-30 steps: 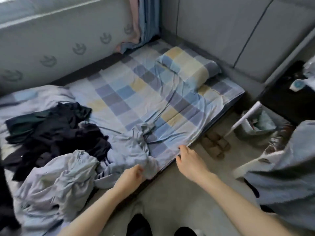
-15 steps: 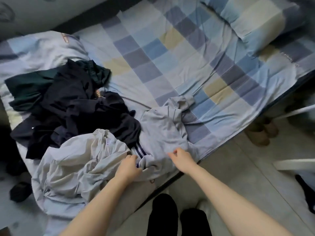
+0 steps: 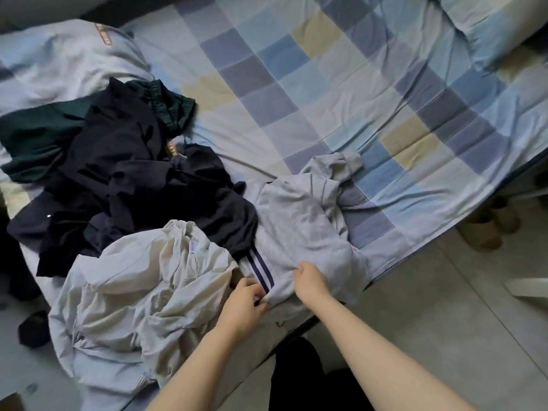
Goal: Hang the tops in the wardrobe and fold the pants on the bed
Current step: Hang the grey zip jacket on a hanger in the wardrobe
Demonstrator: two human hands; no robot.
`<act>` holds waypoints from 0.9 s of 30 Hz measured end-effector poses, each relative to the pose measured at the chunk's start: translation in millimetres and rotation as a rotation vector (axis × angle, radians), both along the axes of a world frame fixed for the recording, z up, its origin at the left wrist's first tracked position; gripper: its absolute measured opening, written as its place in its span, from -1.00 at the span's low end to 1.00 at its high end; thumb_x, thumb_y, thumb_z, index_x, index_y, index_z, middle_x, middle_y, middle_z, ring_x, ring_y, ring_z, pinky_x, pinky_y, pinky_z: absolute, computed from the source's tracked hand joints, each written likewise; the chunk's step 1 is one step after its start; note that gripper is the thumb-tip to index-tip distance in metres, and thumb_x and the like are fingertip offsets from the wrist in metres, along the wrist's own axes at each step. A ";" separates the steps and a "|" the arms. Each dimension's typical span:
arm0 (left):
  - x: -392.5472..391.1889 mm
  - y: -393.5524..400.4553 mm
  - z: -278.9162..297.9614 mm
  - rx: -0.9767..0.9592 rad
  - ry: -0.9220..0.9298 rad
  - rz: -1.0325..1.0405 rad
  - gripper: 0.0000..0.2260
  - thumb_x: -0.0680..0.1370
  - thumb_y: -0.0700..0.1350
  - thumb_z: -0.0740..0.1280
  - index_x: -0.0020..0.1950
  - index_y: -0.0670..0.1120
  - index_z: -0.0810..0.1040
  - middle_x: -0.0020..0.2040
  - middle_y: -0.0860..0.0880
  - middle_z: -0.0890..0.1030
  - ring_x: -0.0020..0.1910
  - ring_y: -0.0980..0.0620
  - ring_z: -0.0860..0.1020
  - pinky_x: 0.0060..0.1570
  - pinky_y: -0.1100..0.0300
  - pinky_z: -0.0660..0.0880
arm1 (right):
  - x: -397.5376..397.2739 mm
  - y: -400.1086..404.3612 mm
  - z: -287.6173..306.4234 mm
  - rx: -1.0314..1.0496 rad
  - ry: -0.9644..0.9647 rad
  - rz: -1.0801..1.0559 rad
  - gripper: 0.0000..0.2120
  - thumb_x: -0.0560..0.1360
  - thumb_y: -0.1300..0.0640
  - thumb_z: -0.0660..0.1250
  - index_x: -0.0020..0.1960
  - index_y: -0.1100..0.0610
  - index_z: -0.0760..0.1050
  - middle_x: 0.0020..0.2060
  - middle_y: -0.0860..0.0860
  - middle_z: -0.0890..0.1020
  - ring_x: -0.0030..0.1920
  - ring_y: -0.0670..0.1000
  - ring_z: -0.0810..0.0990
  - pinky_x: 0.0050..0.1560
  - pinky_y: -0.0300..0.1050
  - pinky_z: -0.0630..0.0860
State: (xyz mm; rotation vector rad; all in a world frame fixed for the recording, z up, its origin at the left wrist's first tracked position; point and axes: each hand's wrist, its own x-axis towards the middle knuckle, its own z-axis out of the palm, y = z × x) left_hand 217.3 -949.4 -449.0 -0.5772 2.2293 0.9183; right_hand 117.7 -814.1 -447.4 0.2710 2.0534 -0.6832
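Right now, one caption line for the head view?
Both hands, left and right, grip the grey striped garment at the bed's edge, beside the dark clothes pile.

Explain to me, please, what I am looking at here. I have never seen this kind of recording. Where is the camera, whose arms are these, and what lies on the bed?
There is no machine: a person works with two bare hands. The single camera sits on the person's head and looks forward and down, so both arms enter from the bottom edge. The surface is a bed with a checked sheet. On it lies a heap of clothes: a dark pile, a green piece behind it, and a pale crumpled garment at the near edge. Beside these lies a grey garment with dark stripes. The left hand pinches its edge by the stripes, and the right hand grips a fold of the same cloth. Whether it is a top or pants I cannot tell.
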 end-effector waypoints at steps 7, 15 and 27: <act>-26.4 21.6 40.7 0.277 -0.009 0.186 -0.93 0.49 -0.06 0.41 -0.07 -0.03 0.61 0.06 0.06 0.61 0.09 0.06 0.56 0.14 0.18 0.46 | 1.1 41.3 62.7 -0.344 -0.235 -0.788 -0.59 0.63 0.08 0.14 0.47 0.01 0.26 0.33 0.05 0.41 0.32 0.18 0.41 0.18 0.25 0.40; -96.2 41.9 98.5 0.709 -0.093 1.114 -0.53 0.55 0.18 0.32 0.32 -0.10 0.47 0.24 -0.10 0.50 0.07 -0.14 0.61 -0.07 0.08 0.57 | -0.1 90.6 163.9 -0.636 -0.058 -0.895 -0.74 0.60 0.21 0.18 -0.24 0.00 0.34 -0.26 -0.01 0.53 -0.21 -0.03 0.48 -0.18 -0.14 0.38; -149.2 134.2 218.8 0.818 0.143 0.838 -0.72 0.49 -0.23 0.34 0.18 -0.03 0.58 -0.12 -0.05 0.70 -0.16 0.00 0.66 -0.11 0.08 0.57 | 3.8 175.6 277.1 -0.593 0.184 -0.693 -0.85 0.59 0.33 0.11 -0.10 0.24 0.42 -0.23 0.14 0.43 -0.20 0.03 0.38 -0.24 -0.15 0.29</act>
